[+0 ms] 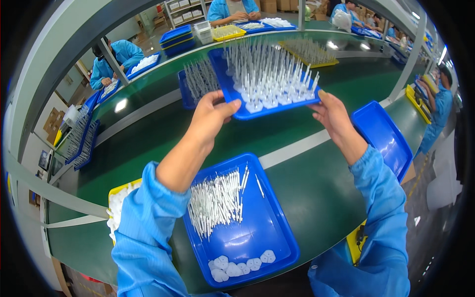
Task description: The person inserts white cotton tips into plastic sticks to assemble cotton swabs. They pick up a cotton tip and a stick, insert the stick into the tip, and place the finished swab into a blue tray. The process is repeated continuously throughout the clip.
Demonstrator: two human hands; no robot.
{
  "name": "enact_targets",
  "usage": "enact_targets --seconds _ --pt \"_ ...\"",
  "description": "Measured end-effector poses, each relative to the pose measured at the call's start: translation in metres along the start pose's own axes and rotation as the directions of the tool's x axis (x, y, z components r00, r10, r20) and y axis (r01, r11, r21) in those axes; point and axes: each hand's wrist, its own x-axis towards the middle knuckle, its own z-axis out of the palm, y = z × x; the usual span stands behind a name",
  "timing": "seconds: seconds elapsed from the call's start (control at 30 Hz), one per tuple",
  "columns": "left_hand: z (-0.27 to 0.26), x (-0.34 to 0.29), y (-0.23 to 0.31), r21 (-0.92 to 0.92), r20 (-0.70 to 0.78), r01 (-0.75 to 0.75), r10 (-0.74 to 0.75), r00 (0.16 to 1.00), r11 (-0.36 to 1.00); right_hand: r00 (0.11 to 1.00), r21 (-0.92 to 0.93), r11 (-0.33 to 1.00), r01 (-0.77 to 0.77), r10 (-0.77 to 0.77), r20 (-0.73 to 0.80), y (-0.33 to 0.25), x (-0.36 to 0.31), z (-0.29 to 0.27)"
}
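Note:
Both my arms reach forward over a green work surface, holding a blue tray (257,115) up by its near corners. My left hand (210,116) grips the left corner, thumb over the rim. At the right corner my right hand (336,116) has its fingers closed on the edge. Rows of thin upright rods on white bases (269,74) fill that tray. Below, nearer me, lies another blue tray (257,208). It contains a heap of slim white rods (215,203) and, along its near edge, several flat white discs (232,270).
An empty-looking blue tray (383,138) leans at right. Behind my held tray stand a blue rod tray (185,94) and a yellow one (324,63). A yellow tray of white parts (115,213) sits by my left sleeve. Co-workers in blue sit beyond; metal posts rise around.

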Motion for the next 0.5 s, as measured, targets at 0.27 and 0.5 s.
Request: enact_targets --seconds 0.27,0.5 --pt "0.049 0.117 -0.034 0.109 -0.127 0.004 0.01 0.992 0.994 0.981 -0.15 0.989 0.004 -0.033 -0.191 0.012 0.122 -0.035" --pt "0.094 0.19 -0.095 0.097 -0.113 0.105 -0.094 0.989 0.99 0.963 -0.257 0.963 -0.082 0.011 -0.268 0.044 0.176 -0.086"
